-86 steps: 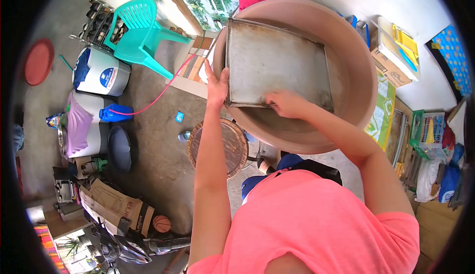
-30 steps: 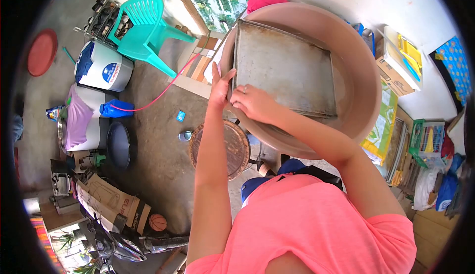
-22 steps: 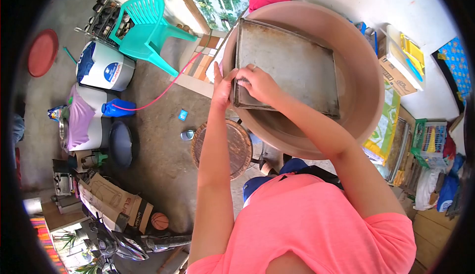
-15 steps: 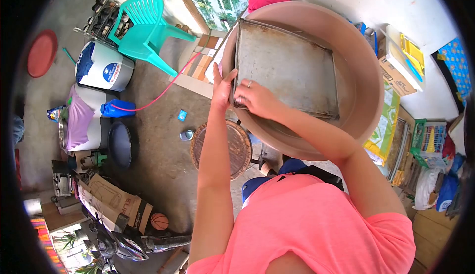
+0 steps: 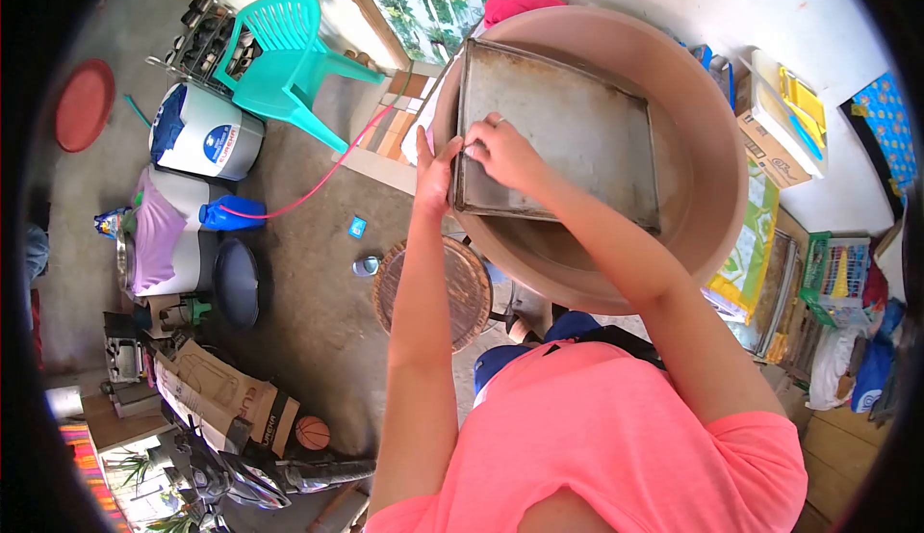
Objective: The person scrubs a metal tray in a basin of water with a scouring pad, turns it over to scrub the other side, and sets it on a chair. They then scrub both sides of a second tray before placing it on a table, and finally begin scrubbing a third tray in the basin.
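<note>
A worn rectangular metal baking tray (image 5: 568,138) with rust-brown stains lies tilted inside a big round brownish-pink basin (image 5: 707,167). My left hand (image 5: 436,175) holds the tray by its left edge, the thumb against the rim and part of the fingers out of sight. Just inside that same edge, my right hand (image 5: 503,155) presses on the tray with its fingers bunched together. Whatever those fingers may hold is hidden. A ring shows on one finger.
Below the basin stands a round wooden stool (image 5: 433,292). A green plastic chair (image 5: 289,61), a pink hose (image 5: 332,167) and a white washing machine (image 5: 207,133) are to the left. A cardboard box (image 5: 770,138) sits right of the basin.
My right hand has moved up along the tray's left edge, from near the lower corner toward the middle. My left hand keeps its place on the rim.
</note>
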Demonstrator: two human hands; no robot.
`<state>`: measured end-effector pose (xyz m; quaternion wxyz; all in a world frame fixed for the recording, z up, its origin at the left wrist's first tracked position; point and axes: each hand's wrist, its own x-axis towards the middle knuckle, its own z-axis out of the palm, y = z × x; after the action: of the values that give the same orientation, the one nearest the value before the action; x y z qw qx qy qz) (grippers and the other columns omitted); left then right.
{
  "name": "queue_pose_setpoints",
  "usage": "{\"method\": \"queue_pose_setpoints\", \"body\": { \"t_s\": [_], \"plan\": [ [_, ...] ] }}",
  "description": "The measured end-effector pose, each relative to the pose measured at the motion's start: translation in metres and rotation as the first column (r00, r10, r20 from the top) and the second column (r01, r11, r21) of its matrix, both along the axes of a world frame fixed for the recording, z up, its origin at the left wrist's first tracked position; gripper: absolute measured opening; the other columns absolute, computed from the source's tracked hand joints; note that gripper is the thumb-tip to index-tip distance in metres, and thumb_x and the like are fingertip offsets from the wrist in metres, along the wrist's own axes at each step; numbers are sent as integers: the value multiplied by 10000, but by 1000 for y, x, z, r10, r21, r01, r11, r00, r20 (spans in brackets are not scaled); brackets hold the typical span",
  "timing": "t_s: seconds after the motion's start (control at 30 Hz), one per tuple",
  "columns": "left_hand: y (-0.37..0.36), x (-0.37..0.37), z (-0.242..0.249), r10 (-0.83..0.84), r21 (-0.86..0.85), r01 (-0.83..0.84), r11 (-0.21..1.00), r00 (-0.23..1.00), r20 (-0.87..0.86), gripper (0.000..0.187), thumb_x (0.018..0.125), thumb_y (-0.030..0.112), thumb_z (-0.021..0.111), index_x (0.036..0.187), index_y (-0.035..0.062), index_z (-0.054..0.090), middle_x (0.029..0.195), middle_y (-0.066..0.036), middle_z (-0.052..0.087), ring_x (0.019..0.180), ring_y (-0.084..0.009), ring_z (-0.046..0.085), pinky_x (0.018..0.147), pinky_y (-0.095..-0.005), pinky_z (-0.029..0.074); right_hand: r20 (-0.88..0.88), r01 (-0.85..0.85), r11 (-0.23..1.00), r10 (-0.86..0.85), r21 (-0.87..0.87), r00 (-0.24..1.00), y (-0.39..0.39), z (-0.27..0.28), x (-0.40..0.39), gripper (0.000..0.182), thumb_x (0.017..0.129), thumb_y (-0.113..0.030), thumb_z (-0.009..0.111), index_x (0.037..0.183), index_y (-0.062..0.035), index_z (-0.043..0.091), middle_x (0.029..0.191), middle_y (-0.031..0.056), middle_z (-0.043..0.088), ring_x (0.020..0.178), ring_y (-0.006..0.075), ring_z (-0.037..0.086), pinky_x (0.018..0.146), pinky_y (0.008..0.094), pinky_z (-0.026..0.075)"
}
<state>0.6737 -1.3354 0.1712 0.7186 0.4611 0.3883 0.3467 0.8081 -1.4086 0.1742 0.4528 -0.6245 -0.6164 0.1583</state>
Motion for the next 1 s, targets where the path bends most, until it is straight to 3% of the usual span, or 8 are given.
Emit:
{"method": "queue_pose_setpoints", "body": {
  "t_s": [0.17, 0.27, 0.37, 0.57, 0.67, 0.8, 0.9, 1.0],
  "plan": [
    [6, 0, -11, 1, 2, -1, 1000, 1000, 6, 984, 795, 181, 706, 1502, 35, 37, 1422, -229, 327, 1155, -266, 501, 893, -349, 482, -42, 16, 990, -22, -142, 999, 14, -12, 29, 397, 794, -111, 667, 1181, -64, 594, 1136, 204, 569, 1063, 336, 563, 909, 387, 452],
    [15, 0, -29, 25, 55, -24, 998, 1000, -17, 945, 797, 182, 699, 1492, -1, 86, 1454, -219, 278, 1209, -262, 456, 932, -339, 458, 64, -90, 970, 107, -226, 992, -3, -2, 32, 531, 774, -98, 686, 1279, -49, 532, 1164, 212, 589, 1081, 322, 585, 910, 380, 456],
    [14, 1, -28, 27, 90, -23, 996, 999, -43, 922, 802, 193, 690, 1481, -30, 107, 1465, -218, 263, 1247, -261, 425, 962, -334, 437, -170, -181, 896, 121, -405, 978, -25, 49, 9, 492, 766, -97, 699, 1226, -29, 539, 1095, 213, 628, 1006, 332, 629, 853, 385, 483],
    [17, 2, -36, 54, 114, -47, 992, 996, -66, 884, 810, 206, 680, 1480, -14, 147, 1444, -216, 301, 1192, -262, 471, 928, -328, 454, 96, -97, 983, 113, -155, 989, -34, 26, -15, 339, 777, -130, 705, 1068, -30, 561, 946, 210, 640, 872, 372, 630, 758, 431, 495],
    [11, 4, -25, 72, 1, -72, 997, 997, 12, 853, 815, 222, 680, 1474, -5, 189, 1407, -213, 361, 1148, -257, 505, 900, -333, 467, 40, -49, 997, 51, -66, 998, -17, 12, -10, 328, 798, -147, 685, 1092, -56, 572, 950, 195, 634, 866, 383, 619, 760, 450, 489],
    [12, 1, -27, 77, 12, -77, 997, 997, 6, 827, 820, 212, 677, 1468, -8, 214, 1399, -207, 375, 1145, -259, 508, 907, -333, 465, 121, 17, 990, 0, -140, 993, -35, 16, -26, 296, 811, -193, 673, 1069, -72, 594, 966, 174, 637, 872, 387, 611, 770, 459, 488],
    [15, 4, -27, 72, 87, -66, 994, 995, -67, 778, 817, 192, 672, 1454, 2, 268, 1392, -185, 393, 1131, -252, 521, 914, -325, 462, 134, -55, 994, 67, -90, 989, -44, 11, -26, 282, 805, -200, 678, 1052, -84, 604, 957, 168, 635, 868, 381, 612, 775, 459, 488],
    [12, 2, -15, -46, 1, 46, 999, 996, 79, 725, 809, 172, 671, 1432, 27, 328, 1385, -158, 411, 1149, -244, 511, 938, -334, 451, 210, 101, 995, -100, 7, 973, -22, 14, -6, 250, 789, -164, 684, 1020, -100, 615, 950, 130, 632, 910, 356, 588, 780, 441, 490]
  ]
}}
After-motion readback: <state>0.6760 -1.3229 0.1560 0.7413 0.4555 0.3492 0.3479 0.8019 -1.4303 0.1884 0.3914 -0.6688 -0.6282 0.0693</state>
